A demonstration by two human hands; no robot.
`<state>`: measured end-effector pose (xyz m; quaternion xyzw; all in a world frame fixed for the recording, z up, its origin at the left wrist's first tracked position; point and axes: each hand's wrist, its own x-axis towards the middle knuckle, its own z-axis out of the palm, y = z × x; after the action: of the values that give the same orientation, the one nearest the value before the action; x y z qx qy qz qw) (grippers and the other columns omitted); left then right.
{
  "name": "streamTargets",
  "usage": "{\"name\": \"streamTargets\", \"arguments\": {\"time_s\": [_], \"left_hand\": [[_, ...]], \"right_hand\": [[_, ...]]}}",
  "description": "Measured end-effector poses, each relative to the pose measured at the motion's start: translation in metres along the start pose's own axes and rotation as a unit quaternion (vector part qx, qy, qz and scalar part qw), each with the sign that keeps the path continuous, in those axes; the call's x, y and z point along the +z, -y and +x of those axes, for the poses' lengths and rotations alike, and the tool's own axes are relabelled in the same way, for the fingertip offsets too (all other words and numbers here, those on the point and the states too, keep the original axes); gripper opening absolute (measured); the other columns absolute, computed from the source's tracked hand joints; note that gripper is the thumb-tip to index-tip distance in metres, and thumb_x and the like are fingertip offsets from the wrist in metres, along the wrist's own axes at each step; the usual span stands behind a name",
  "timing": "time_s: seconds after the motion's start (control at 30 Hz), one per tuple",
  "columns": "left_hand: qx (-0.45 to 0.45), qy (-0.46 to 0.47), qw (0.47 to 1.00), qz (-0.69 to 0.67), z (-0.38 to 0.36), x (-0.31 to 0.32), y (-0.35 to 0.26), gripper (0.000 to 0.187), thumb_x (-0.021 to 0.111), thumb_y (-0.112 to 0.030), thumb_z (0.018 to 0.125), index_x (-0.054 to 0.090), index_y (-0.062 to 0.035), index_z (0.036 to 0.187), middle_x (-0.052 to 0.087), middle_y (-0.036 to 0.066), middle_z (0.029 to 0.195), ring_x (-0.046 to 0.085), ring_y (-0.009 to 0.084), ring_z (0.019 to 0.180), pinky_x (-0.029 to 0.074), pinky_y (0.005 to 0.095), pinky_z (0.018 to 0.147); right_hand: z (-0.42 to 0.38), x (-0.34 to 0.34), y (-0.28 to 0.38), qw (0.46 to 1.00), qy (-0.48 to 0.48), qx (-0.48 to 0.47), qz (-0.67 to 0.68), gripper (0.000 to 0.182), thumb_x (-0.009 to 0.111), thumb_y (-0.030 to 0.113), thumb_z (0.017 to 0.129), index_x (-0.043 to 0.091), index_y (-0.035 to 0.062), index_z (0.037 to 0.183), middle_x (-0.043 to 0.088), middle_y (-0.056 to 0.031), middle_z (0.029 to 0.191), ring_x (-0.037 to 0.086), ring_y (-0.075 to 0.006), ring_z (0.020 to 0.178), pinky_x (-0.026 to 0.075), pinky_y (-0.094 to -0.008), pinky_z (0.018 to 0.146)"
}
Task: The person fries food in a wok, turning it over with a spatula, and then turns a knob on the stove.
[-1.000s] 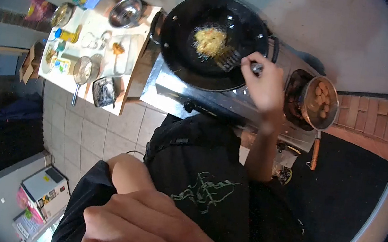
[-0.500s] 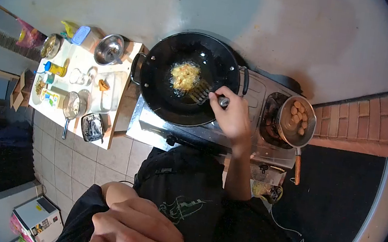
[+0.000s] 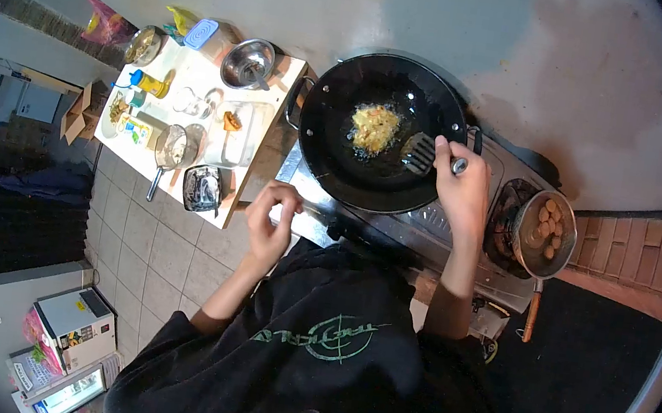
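My right hand is closed around the handle of a slotted metal spatula. The spatula's head is inside a large black wok, at the right of its inner wall. A yellowish fritter fries in bubbling oil at the wok's middle, a small gap away from the spatula. Just off the stove's front left corner hovers my left hand, fingers loosely curled, thumb apart, nothing visible in it.
On the stove's right burner stands a saucepan with several brown pieces in it. The light table at left carries a steel bowl, a small pan, a black tray and a clear container with a fried piece.
My left hand has gone from close under the camera to beside the stove. The spatula has moved away from the fritter to the right. The whole view has shifted and turned.
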<state>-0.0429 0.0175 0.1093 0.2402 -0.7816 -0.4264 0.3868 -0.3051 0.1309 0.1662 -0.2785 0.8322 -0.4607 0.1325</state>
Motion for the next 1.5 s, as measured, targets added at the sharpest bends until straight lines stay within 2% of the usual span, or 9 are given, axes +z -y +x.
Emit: {"name": "streamTargets", "arguments": {"time_s": [0.1, 0.27, 0.37, 0.47, 0.53, 0.6, 1.0, 1.07, 1.5], "left_hand": [[-0.161, 0.000, 0.981, 0.107, -0.023, -0.003, 0.049, 0.014, 0.054, -0.002, 0.093, 0.055, 0.0033, 0.106, 0.061, 0.013, 0.089, 0.063, 0.0215, 0.075, 0.049, 0.0293, 0.066], [-0.164, 0.047, 0.970, 0.174, -0.047, -0.003, 0.087, 0.033, 0.056, -0.005, 0.092, 0.051, 0.0015, 0.124, 0.051, 0.018, 0.126, 0.064, 0.0273, 0.072, 0.053, 0.0359, 0.073], [-0.228, 0.168, 0.935, 0.213, -0.060, -0.003, 0.093, 0.049, 0.058, -0.015, 0.092, 0.043, 0.0011, 0.136, 0.039, 0.016, 0.144, 0.068, 0.0297, 0.079, 0.052, 0.0429, 0.079], [-0.209, 0.176, 0.934, 0.230, -0.067, 0.001, 0.092, 0.051, 0.062, -0.018, 0.092, 0.043, 0.0003, 0.136, 0.041, 0.017, 0.142, 0.067, 0.0298, 0.083, 0.052, 0.0420, 0.081], [-0.207, 0.174, 0.932, 0.241, -0.072, 0.005, 0.098, 0.055, 0.063, -0.020, 0.091, 0.041, 0.0000, 0.138, 0.038, 0.016, 0.145, 0.067, 0.0306, 0.085, 0.052, 0.0416, 0.082], [-0.188, 0.195, 0.923, 0.272, -0.074, 0.005, 0.104, 0.066, 0.064, -0.028, 0.089, 0.035, 0.0016, 0.141, 0.027, 0.016, 0.151, 0.054, 0.0419, 0.117, 0.052, 0.0458, 0.089], [-0.254, 0.284, 0.864, 0.328, -0.066, 0.002, 0.090, 0.077, 0.063, -0.031, 0.089, 0.026, 0.0002, 0.148, 0.018, 0.015, 0.156, 0.052, 0.0415, 0.119, 0.052, 0.0477, 0.089], [-0.161, 0.246, 0.882, 0.368, -0.073, 0.003, 0.101, 0.075, 0.067, -0.032, 0.085, 0.034, 0.0028, 0.143, 0.022, 0.014, 0.154, 0.061, 0.0384, 0.106, 0.055, 0.0451, 0.081], [-0.189, 0.246, 0.872, 0.380, -0.075, 0.006, 0.096, 0.079, 0.068, -0.031, 0.084, 0.030, 0.0016, 0.145, 0.019, 0.016, 0.155, 0.066, 0.0379, 0.093, 0.055, 0.0446, 0.078]], "right_hand": [[0.007, 0.000, 0.014, 0.998, 0.033, -0.001, -0.062, 0.037, 0.058, 0.027, 0.094, 0.058, -0.0028, 0.071, 0.052, -0.0234, 0.062, 0.053, -0.0419, 0.060, 0.040, -0.0441, 0.056], [0.019, 0.007, 0.017, 0.997, 0.028, -0.064, -0.044, 0.036, 0.058, 0.025, 0.093, 0.058, -0.0025, 0.071, 0.051, -0.0233, 0.061, 0.050, -0.0423, 0.059, 0.038, -0.0437, 0.055], [0.022, 0.001, 0.019, 0.998, 0.008, -0.051, -0.046, 0.038, 0.059, 0.026, 0.094, 0.059, -0.0043, 0.071, 0.044, -0.0151, 0.052, 0.036, -0.0214, 0.048, 0.036, -0.0364, 0.053], [0.024, -0.002, 0.024, 0.996, 0.022, -0.029, -0.082, 0.038, 0.058, 0.025, 0.093, 0.054, -0.0034, 0.068, 0.047, -0.0228, 0.058, 0.047, -0.0415, 0.055, 0.037, -0.0419, 0.053], [0.028, 0.005, 0.011, 0.994, 0.006, -0.079, -0.071, 0.039, 0.058, 0.025, 0.093, 0.054, -0.0037, 0.067, 0.046, -0.0224, 0.057, 0.046, -0.0411, 0.055, 0.037, -0.0416, 0.053], [0.028, 0.004, 0.010, 0.994, 0.008, -0.090, -0.056, 0.039, 0.058, 0.025, 0.093, 0.054, -0.0037, 0.067, 0.046, -0.0225, 0.057, 0.048, -0.0423, 0.057, 0.038, -0.0426, 0.054], [0.026, 0.008, 0.016, 0.999, 0.000, 0.010, 0.034, 0.037, 0.057, 0.024, 0.093, 0.055, -0.0046, 0.069, 0.049, -0.0239, 0.059, 0.047, -0.0453, 0.060, 0.038, -0.0438, 0.055], [0.026, 0.011, 0.014, 1.000, -0.011, -0.012, -0.007, 0.037, 0.057, 0.024, 0.092, 0.055, -0.0048, 0.069, 0.048, -0.0234, 0.058, 0.047, -0.0435, 0.057, 0.038, -0.0438, 0.054], [0.023, 0.008, 0.021, 1.000, 0.015, 0.015, -0.014, 0.037, 0.058, 0.019, 0.092, 0.055, -0.0035, 0.063, 0.059, -0.0142, 0.055, 0.058, -0.0239, 0.044, 0.044, -0.0369, 0.049]]}}
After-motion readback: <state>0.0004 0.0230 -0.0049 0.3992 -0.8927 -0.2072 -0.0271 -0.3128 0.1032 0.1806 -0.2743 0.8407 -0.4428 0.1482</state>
